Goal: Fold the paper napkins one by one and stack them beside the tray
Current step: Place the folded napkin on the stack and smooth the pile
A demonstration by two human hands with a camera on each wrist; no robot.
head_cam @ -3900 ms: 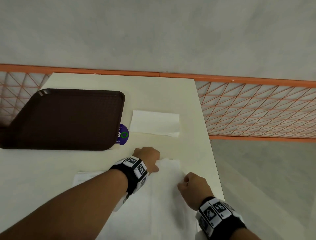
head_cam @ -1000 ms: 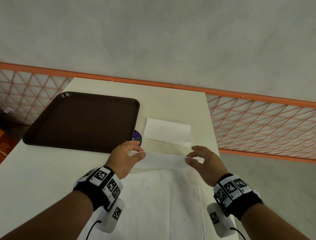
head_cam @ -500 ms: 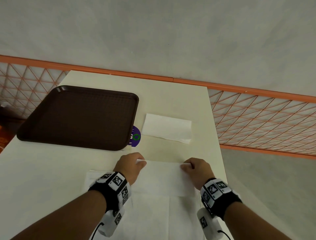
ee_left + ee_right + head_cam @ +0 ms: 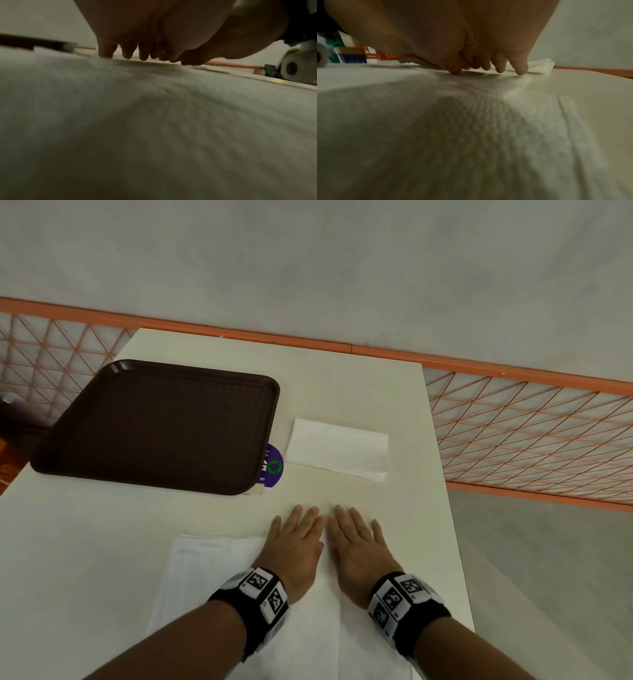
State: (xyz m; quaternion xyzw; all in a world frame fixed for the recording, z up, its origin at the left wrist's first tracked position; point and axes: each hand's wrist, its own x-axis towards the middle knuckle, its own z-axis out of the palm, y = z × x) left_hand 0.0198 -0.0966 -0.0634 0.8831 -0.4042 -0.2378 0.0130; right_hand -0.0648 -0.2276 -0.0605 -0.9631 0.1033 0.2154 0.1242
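A cream rectangular table point(image 4: 359, 392) is set against an orange metal railing with a diamond lattice point(image 4: 527, 433), beyond which a pale grey plastered wall point(image 4: 308, 261) is seen. A grey floor point(image 4: 548, 577) is visible to the right of the table. Stacked cardboard boxes point(image 4: 368, 55) are glimpsed in the right wrist view.

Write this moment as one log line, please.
step: pressing fold | left hand: flat on white paper napkin | right hand: flat, same | folded white napkin beside brown plastic tray
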